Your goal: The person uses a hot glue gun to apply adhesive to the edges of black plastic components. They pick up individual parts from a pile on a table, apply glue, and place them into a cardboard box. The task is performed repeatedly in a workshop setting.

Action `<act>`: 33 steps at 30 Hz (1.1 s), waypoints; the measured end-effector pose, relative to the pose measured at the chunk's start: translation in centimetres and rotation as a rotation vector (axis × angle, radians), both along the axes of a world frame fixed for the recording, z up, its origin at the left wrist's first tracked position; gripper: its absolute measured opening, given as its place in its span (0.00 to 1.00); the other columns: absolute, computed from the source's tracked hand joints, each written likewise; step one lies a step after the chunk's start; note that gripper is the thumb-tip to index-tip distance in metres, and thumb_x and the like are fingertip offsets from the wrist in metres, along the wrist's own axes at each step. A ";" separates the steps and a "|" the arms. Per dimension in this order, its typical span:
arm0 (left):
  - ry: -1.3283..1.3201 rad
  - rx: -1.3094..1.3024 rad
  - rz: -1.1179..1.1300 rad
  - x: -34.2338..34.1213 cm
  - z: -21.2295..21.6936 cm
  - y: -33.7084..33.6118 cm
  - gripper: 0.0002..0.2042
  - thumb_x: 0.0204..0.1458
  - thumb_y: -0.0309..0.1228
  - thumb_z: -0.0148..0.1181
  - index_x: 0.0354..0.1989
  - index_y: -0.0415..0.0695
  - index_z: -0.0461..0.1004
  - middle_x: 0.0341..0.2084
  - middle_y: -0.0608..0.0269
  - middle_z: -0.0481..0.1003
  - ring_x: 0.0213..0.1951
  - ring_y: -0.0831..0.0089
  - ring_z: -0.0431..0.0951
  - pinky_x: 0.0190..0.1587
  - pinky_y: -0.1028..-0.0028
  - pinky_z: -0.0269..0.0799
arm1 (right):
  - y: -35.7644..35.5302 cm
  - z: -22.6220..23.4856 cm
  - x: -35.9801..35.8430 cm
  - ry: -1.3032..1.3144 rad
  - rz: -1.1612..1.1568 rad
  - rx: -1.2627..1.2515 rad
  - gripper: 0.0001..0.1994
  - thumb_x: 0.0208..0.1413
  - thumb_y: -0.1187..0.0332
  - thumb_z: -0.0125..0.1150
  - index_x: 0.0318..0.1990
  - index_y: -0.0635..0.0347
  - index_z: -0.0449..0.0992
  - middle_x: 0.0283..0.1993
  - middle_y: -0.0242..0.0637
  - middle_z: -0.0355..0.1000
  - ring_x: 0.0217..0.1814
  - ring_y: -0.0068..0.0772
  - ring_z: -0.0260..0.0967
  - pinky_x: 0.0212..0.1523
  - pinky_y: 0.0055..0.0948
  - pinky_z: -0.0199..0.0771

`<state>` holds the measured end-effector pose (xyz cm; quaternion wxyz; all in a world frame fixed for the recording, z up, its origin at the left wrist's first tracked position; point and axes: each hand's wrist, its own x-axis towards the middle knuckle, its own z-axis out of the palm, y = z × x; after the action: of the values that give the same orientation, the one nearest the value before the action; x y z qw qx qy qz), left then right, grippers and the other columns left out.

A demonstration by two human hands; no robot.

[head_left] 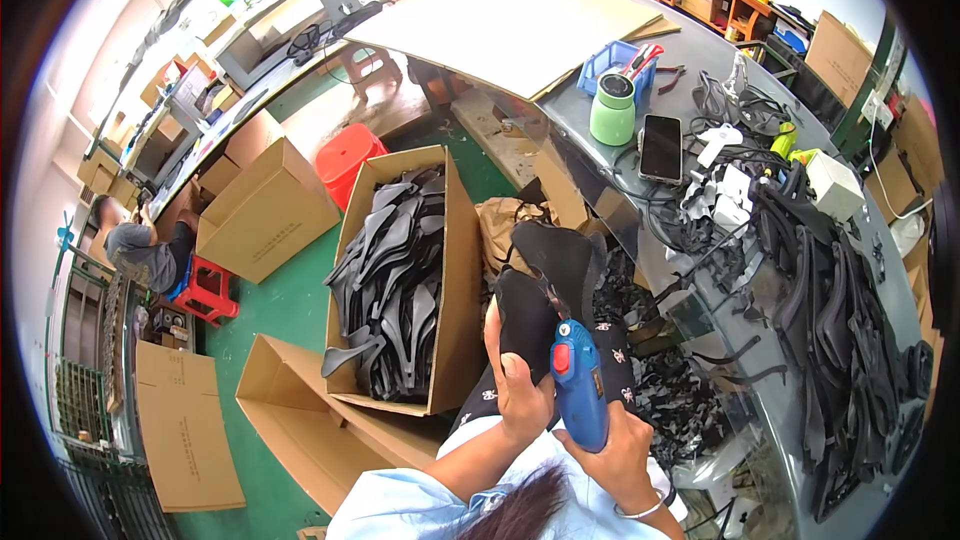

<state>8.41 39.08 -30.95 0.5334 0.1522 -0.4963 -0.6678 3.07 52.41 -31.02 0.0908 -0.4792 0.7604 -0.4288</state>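
Observation:
In my right hand (618, 448) is a blue handheld power cutter (582, 395) with a red button. Its narrow metal tip touches the edge of a black moulded piece (525, 315) above my lap. My left hand (512, 385) is wrapped round this piece, index finger stretched along its left edge; the far fingers are hidden. Another broad black part (558, 255) spreads just beyond the tip; whether it joins the held piece I cannot tell. Left of my hands stands a cardboard box (455, 290) heaped with curved black pieces (390, 290).
The grey table (745, 360) at right bears long black strips (815, 310), a phone (661, 148), a green bottle (612, 110) and a blue basket (603, 62). Black scraps (685, 405) lie below its edge. An open carton (300, 400) and red stool (345, 155) stand left. A person (145, 250) sits farther left.

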 end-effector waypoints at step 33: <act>-0.361 -0.293 -0.153 1.9 0.0 -0.3 0.12 0.57 0.29 0.49 0.42 0.34 0.73 0.38 0.51 0.75 0.40 0.66 0.75 0.46 0.70 0.69 | -1.2 4.9 -5.6 -0.511 -0.207 -0.249 0.19 0.38 0.67 0.74 0.35 0.62 0.70 0.25 0.35 0.73 0.26 0.23 0.70 0.30 0.26 0.71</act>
<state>10.32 38.80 -30.97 0.4001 0.1521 -0.6852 -0.5893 -2.53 51.19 -26.13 0.1757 -0.2830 0.6993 -0.6325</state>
